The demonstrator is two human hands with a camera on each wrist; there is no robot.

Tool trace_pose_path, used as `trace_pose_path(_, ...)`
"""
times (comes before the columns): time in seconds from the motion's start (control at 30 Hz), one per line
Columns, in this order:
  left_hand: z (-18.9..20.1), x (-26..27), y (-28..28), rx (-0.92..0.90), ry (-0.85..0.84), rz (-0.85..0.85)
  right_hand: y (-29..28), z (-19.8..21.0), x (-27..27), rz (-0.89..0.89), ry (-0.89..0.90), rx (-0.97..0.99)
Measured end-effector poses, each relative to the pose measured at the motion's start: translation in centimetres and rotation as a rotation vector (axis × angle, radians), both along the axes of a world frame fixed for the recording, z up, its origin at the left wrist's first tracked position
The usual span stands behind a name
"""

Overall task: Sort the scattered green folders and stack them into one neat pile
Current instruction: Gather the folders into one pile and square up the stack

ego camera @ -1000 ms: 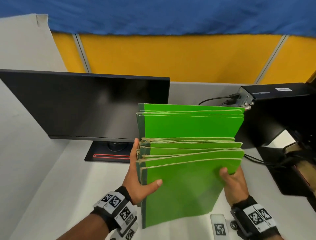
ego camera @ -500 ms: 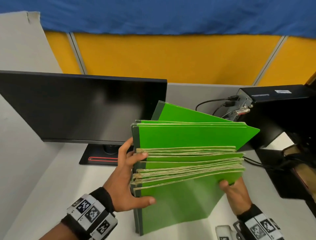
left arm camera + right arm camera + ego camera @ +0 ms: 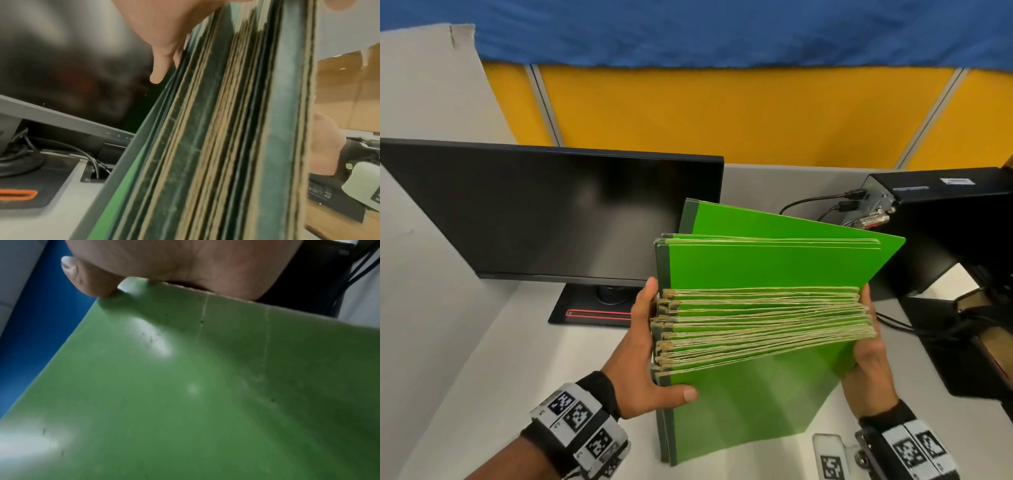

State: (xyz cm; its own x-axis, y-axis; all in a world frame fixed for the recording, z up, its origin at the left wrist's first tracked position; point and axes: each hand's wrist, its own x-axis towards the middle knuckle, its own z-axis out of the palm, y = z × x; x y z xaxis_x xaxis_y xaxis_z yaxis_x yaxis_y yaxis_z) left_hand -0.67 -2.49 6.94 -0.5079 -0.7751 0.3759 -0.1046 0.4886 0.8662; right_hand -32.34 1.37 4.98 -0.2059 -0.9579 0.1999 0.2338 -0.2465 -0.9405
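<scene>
both hands [image 3: 643,356] gripping green folders [image 3: 763,325], seemingly upright

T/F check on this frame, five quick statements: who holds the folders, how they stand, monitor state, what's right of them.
1. Both hands hold the bundle of green folders. True: the left hand grips the spine side, the right hand the open edge.
2. The folders lie flat on the desk. False: they stand on edge, fanned apart at the top.
3. The monitor shows a lit image. False: its screen is dark.
4. A black computer box with cables plugged in stands to the right of the folders. True.
5. The folder spines face the right hand. False: the dark spines face the left hand.
</scene>
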Motion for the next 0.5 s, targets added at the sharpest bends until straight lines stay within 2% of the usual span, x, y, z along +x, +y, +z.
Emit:
trace_pose_path(0.13,-0.5,-0.6,0.5,0.133,0.123,0.028,0.0,0.6,0.2,0.042,-0.102,-0.009)
trace_pose_path(0.37,-0.7,-0.3,0.3,0.252,0.115,0.026,-0.3,0.1,0.2,0.089,-0.211,-0.008)
trace_pose_path(0.5,-1.5,-0.1,0.2,0.253,0.057,0.044,-0.4,-1.6,0.5,-0.014,-0.2,0.075)
